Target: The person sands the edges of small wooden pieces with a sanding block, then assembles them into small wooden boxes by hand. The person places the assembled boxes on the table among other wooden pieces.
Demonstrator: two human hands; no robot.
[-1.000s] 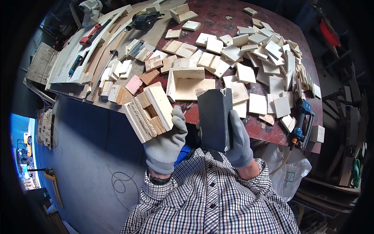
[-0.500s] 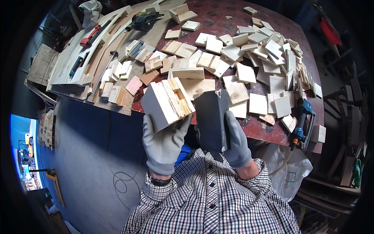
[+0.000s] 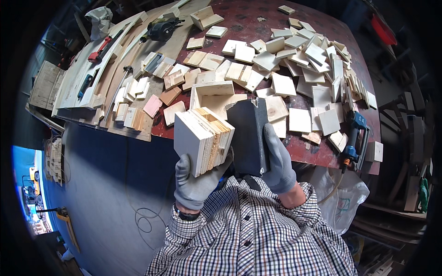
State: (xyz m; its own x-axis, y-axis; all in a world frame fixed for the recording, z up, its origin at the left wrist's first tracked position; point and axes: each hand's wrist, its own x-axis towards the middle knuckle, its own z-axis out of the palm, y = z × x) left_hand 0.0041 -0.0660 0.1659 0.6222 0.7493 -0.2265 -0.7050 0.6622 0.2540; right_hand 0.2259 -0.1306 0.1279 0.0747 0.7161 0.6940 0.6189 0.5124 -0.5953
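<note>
My left hand (image 3: 199,181), in a grey work glove, is closed round a wooden block (image 3: 202,140) made of several stacked layers. Its pale flat face is turned to the left, and rough layered edges with a notch face up and right. In my gloved right hand (image 3: 279,163) is a dark sanding block (image 3: 248,138), a slab with a ragged-edged sandpaper-like covering, gripped along its right side. The two blocks are side by side, very close; whether they touch I cannot tell. Just beyond them on the table lies an open wooden box piece (image 3: 213,87).
Many loose wooden squares (image 3: 299,120) are strewn and heaped over the dark red table (image 3: 301,154). A blue nail gun (image 3: 354,138) lies at its right edge. On the left bench are a red tool (image 3: 99,53) and a black power tool (image 3: 163,28). A hose (image 3: 145,223) coils on the floor.
The wooden block has turned in my left hand, so its pale face now stands more upright, and it has come nearer the sanding block. My right hand keeps its grip; the view has shifted slightly.
</note>
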